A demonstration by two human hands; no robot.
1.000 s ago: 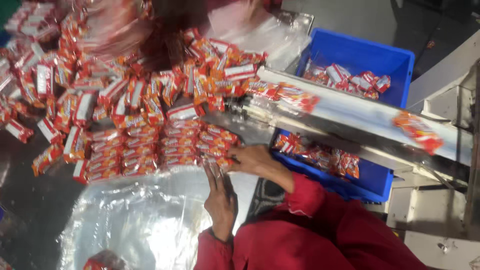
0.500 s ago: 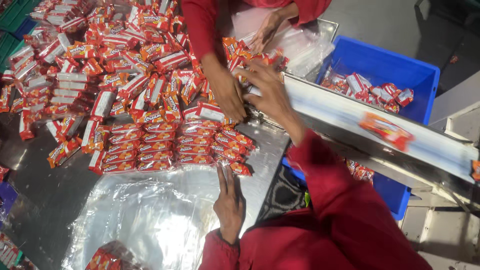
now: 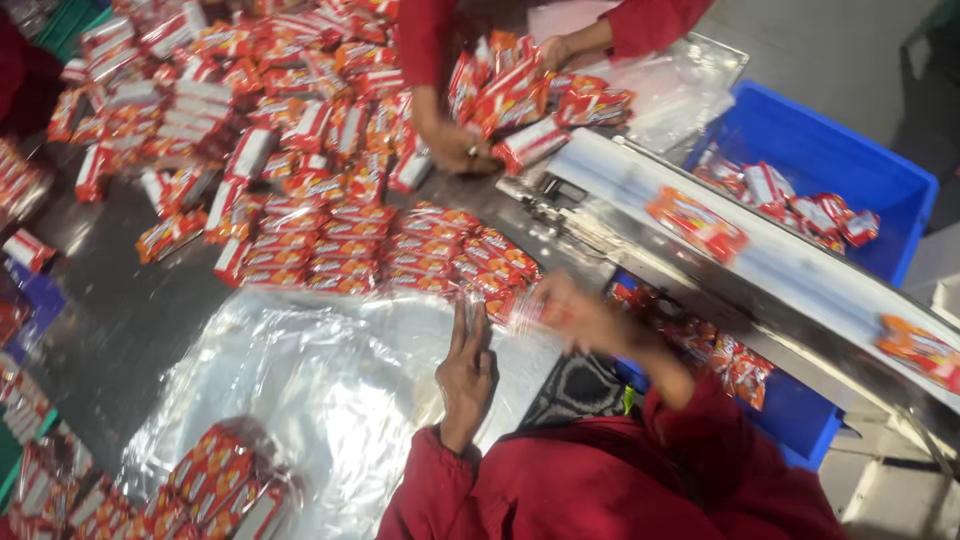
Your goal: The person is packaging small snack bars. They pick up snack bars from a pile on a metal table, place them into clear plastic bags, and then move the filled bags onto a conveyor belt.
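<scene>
Left hand [image 3: 468, 375] flat, grip open on clear plastic sheet [image 3: 300, 370]; right hand [image 3: 580, 315] blurred, grip state unclear, beside stacked red packets [image 3: 400, 250]; conveyor [image 3: 780, 265] close right.

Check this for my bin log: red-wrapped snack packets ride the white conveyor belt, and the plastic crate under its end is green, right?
Not quite. In the head view the plastic crate is blue, not green. Red-wrapped snack packets do ride the white conveyor belt.

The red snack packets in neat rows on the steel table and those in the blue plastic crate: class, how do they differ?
The red snack packets in neat rows lie flat, aligned, overlapping. The red packets in the blue plastic crate lie jumbled, tilted all ways. The rows sit by the left hand; the crate is beyond the conveyor. Both look alike.
</scene>
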